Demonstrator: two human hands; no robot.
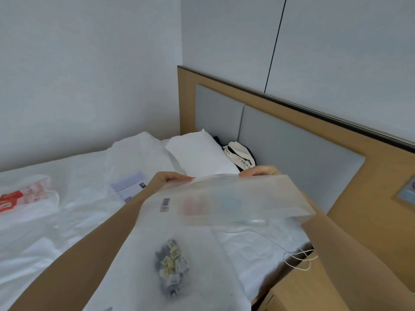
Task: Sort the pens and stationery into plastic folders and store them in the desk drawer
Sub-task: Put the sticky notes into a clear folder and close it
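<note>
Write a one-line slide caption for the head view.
Both hands, left and right, hold a translucent plastic folder by its far edge above a white bed.

Both forearms extended forward, raised; left hand (173,177) fingers curled, pinching; right hand (258,171) fingers curled, gripping; hands level, apart.

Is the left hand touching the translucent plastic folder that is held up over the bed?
Touching. The head view shows the left hand gripping the far edge of the translucent plastic folder, with its fingers lying on that edge; the right hand holds the same edge.
</note>
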